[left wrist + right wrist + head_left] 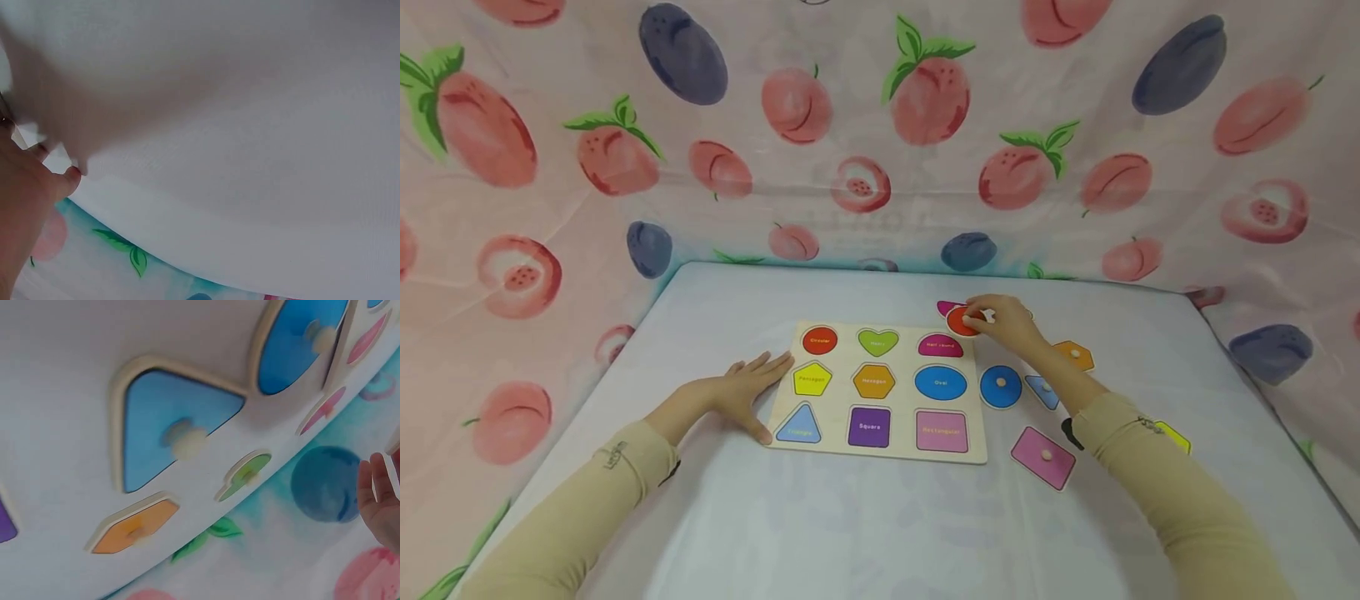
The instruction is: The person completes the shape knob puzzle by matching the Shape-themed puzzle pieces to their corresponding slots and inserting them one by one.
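In the head view my right hand [1009, 323] pinches a red circular puzzle piece [958, 323], holding it tilted just beyond the board's far right corner. The wooden shape board [905, 385] lies flat, with coloured, labelled shapes printed on it. My left hand [743, 393] rests at the board's left edge, fingers spread and fairly straight. In the left wrist view only part of the left hand [31, 194] shows. The right wrist view catches the right hand [380, 509] at its edge, the held piece mostly cut off. A magenta half-round piece [948, 307] lies behind the red one.
Right of the board lie knobbed pieces: a blue oval [1001, 387], a blue triangle [1041, 392], an orange hexagon [1075, 355], a pink rectangle [1043, 457] and a yellow piece [1174, 435]. A green piece [245, 476] shows in the right wrist view. Fruit-patterned cloth [917, 200] surrounds the white table.
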The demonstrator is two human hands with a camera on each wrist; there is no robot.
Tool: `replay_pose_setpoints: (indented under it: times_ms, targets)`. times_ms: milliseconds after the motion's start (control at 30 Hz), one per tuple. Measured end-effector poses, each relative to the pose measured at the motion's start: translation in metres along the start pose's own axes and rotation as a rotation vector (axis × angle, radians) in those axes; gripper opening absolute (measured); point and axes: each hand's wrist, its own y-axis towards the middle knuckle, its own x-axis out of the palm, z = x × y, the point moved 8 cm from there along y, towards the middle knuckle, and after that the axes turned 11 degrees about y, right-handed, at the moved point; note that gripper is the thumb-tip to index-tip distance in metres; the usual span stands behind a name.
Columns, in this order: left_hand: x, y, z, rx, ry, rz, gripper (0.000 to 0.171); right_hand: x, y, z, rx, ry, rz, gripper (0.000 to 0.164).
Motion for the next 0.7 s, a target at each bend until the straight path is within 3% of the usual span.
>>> replay_pose_setpoints:
  times_ms: [167,700]
  targets:
    - [0.003,0.002,0.000,0.001,0.018,-0.002,0.132,0.017,0.009,-0.017,-0.054,0.011,-0.024,0.018]
    - [0.007,0.005,-0.002,0.001,0.041,0.011,0.133,0.077,0.040,-0.059,-0.103,0.036,-0.127,0.016]
